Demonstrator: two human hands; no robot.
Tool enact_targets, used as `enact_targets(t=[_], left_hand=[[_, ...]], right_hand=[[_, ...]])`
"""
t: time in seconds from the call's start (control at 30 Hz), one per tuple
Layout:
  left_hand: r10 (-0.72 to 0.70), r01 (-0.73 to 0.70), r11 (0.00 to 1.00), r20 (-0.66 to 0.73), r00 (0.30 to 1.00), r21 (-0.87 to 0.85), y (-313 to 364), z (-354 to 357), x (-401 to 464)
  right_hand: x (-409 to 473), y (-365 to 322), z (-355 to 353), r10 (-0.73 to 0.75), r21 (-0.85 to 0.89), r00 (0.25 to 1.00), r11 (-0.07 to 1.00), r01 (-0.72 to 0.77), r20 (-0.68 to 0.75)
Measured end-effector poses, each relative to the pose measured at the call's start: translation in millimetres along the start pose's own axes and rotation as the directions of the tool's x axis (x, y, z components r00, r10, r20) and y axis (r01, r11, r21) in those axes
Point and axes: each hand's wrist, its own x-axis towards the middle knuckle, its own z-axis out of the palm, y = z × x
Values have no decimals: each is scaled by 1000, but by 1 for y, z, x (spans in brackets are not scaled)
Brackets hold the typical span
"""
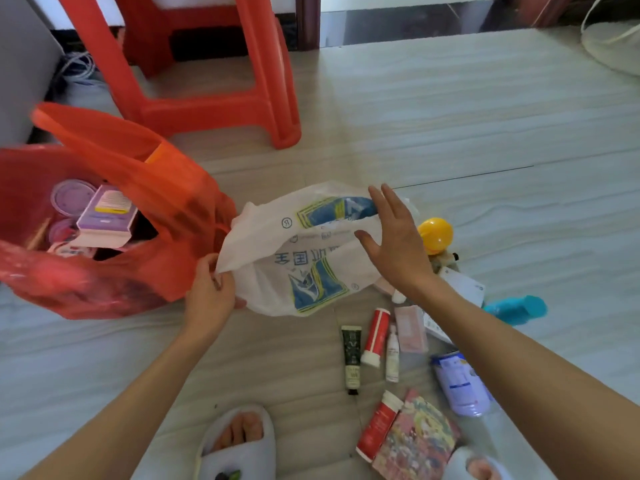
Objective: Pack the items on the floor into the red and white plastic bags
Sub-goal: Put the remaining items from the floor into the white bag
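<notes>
The red plastic bag (114, 271) stands open at the left with a purple box (107, 216) and round lidded tubs inside. The white plastic bag (277, 271), printed in blue and yellow, lies beside it. My left hand (211, 289) pinches the white bag's near edge. My right hand (394, 244) hovers open over its right side, fingers spread. Loose items lie on the floor at the lower right: a black tube (352, 358), a red-and-white tube (375, 336), a small white bottle (392, 355), a pink box (410, 327), a blue-white can (460, 386), a floral packet (415, 438).
A yellow ball-shaped item (435, 234) and a teal bottle (516, 308) lie right of the white bag. A red plastic stool (207, 109) stands behind the red bag. My slippered feet (239, 441) are at the bottom edge. Cables lie at the far left.
</notes>
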Motion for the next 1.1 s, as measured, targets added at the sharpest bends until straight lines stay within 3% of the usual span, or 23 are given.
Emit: enact_targets(t=[0.1,0.27,0.43,0.5,0.57,0.7,0.83,0.97,1.1], left_hand=[[1,-2,988,-11,1000,-156,-2,8,-15],[-81,69,981,-60,995,-180,-18,10,-34],[-222,215,975,-141,965,-60,-42,25,-67],[-244,247,968,-58,968,47,-50,41,-80],[-266,235,947,127,956,218,-59,61,-88],[-276,76,895,412,868,439,-70,99,-91],[-256,13,888,469,845,460,-71,119,-96],[-216,-87,860,513,831,503,-73,139,-94],[-197,-174,777,496,846,605,-72,153,-92]], right_hand=[[-20,9,-5,43,85,997,996,-37,-70],[-76,36,4,247,211,966,951,-225,-81],[-140,62,39,490,85,864,862,-500,111],[-157,67,54,554,63,816,820,-569,164],[-166,68,68,606,49,775,781,-622,182],[-169,58,92,731,82,661,658,-749,168],[-159,46,101,762,135,625,610,-781,170],[-143,46,107,833,97,528,519,-849,164],[-134,53,109,857,92,477,468,-879,197]])
